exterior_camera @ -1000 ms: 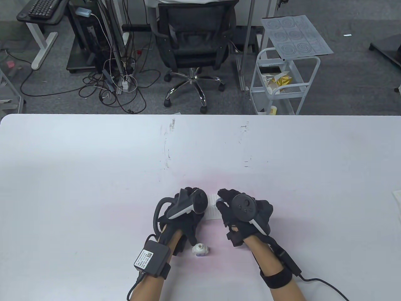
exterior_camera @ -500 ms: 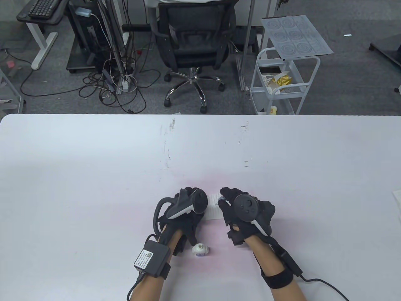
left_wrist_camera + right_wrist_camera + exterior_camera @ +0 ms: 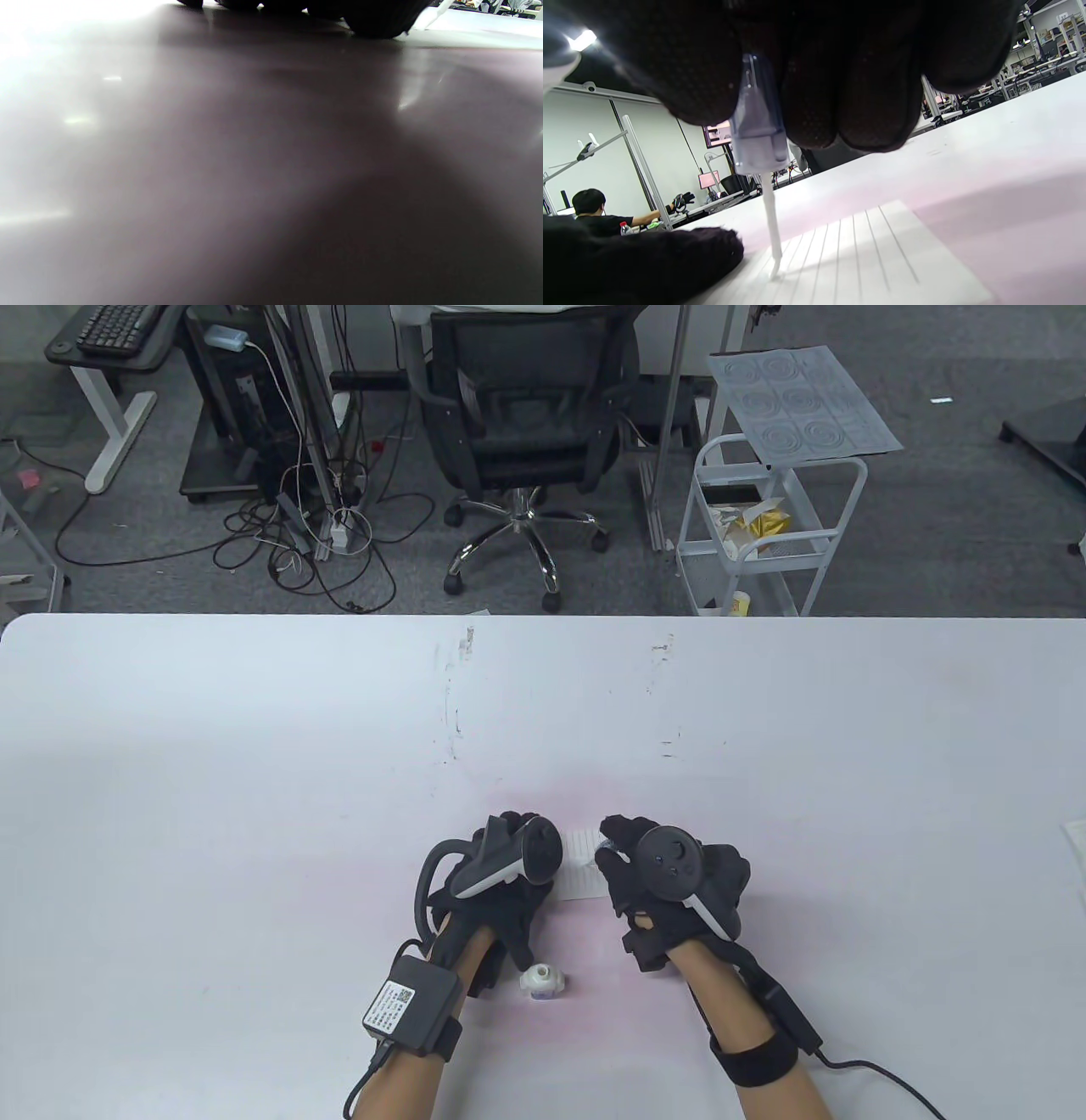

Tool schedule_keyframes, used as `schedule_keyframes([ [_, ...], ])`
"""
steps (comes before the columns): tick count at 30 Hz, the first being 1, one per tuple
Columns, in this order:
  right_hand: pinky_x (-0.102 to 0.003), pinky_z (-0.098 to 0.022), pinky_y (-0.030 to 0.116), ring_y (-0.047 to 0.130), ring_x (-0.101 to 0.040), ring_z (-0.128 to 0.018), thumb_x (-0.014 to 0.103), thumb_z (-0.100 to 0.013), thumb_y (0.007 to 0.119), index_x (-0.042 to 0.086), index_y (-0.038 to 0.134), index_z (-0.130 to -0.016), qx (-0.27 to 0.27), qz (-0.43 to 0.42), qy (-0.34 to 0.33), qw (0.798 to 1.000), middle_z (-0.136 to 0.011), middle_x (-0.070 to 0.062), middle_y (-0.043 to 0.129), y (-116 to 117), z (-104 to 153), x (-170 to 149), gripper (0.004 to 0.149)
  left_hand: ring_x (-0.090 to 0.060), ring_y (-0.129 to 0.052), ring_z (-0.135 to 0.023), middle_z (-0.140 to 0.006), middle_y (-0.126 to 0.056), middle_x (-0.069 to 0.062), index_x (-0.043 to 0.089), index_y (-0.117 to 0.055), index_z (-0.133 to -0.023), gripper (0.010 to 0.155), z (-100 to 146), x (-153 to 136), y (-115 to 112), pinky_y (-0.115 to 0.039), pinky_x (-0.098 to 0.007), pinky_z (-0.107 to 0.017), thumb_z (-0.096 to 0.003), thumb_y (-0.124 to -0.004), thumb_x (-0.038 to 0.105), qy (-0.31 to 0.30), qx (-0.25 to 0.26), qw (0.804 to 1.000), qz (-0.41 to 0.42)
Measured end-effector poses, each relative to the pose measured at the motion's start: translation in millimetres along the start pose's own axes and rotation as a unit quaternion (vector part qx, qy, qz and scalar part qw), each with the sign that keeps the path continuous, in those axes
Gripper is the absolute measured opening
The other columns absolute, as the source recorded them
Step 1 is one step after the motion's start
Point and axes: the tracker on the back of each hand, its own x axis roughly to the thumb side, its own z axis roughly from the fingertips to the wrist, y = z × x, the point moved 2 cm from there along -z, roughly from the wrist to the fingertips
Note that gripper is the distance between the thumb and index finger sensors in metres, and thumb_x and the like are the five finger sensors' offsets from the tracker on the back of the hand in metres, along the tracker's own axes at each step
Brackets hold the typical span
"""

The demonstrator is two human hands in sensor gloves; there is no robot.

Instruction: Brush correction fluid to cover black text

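Nearest, a small white bottle [image 3: 541, 981] is left uncapped on the table [image 3: 254, 746] beside the left wrist, while beyond it lined paper [image 3: 582, 875] is pressed flat under the left hand [image 3: 501, 869] and touched by a brush applicator [image 3: 763, 169] pinched in the right hand [image 3: 666, 882]

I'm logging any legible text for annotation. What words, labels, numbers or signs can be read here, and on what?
None can be read.
Label on the wrist pack: print and a code square, too small.
Lined paper: ruled lines only, no text visible.
Monitors in the background: blurred.
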Motion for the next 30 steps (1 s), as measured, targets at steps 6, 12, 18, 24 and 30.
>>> schedule_keyframes([
  [6, -0.055, -0.05, 0.077, 0.103, -0.032, -0.052, 0.041, -0.034, 0.09, 0.021, 0.088, -0.076, -0.004, -0.002, -0.014, 1.0, -0.069, -0.006, 0.094, 4, 1, 1, 0.047, -0.02, -0.037, -0.115, -0.117, -0.033, 0.009, 0.039, -0.041, -0.103, 0.059, 0, 0, 0, -0.042, -0.042, -0.086, -0.049, -0.064, 0.047, 0.0, 0.0, 1.0, 0.0],
  [12, -0.055, -0.049, 0.078, 0.104, -0.032, -0.051, 0.041, -0.033, 0.09, 0.02, 0.089, -0.075, 0.025, -0.001, -0.015, 1.0, -0.067, -0.007, 0.095, 6, 0, 1, 0.047, -0.02, -0.037, -0.115, -0.117, -0.033, 0.009, 0.039, -0.041, -0.103, 0.059, 0, 0, 0, -0.042, -0.042, -0.086, -0.0489, -0.064, 0.047, 0.0, 0.0, 1.0, 0.0],
  [18, -0.055, -0.05, 0.078, 0.103, -0.032, -0.052, 0.041, -0.033, 0.091, 0.02, 0.089, -0.075, -0.008, -0.011, -0.023, 1.0, -0.068, -0.006, 0.094, 2, 1, 2, 0.047, -0.02, -0.037, -0.115, -0.117, -0.033, 0.009, 0.039, -0.041, -0.103, 0.059, 0, 0, 0, -0.042, -0.042, -0.086, -0.049, -0.064, 0.047, 0.0, 0.0, 1.0, 0.0],
  [24, -0.055, -0.05, 0.078, 0.104, -0.032, -0.052, 0.041, -0.034, 0.09, 0.02, 0.089, -0.075, 0.001, 0.004, -0.034, 0.999, -0.068, -0.006, 0.094, 10, 1, 4, 0.047, -0.02, -0.036, -0.115, -0.117, -0.033, 0.009, 0.039, -0.041, -0.103, 0.059, 0, 0, 0, -0.042, -0.042, -0.086, -0.049, -0.064, 0.047, 0.0, 0.0, 1.0, 0.0],
  [30, -0.055, -0.049, 0.078, 0.104, -0.032, -0.051, 0.041, -0.033, 0.091, 0.02, 0.09, -0.074, 0.017, 0.001, -0.027, 0.999, -0.067, -0.006, 0.095, 6, 0, 4, 0.046, -0.02, -0.037, -0.115, -0.117, -0.032, 0.009, 0.039, -0.041, -0.103, 0.059, 0, 0, 0, -0.042, -0.042, -0.086, -0.0491, -0.063, 0.047, 0.0, 0.0, 1.0, 0.0],
])
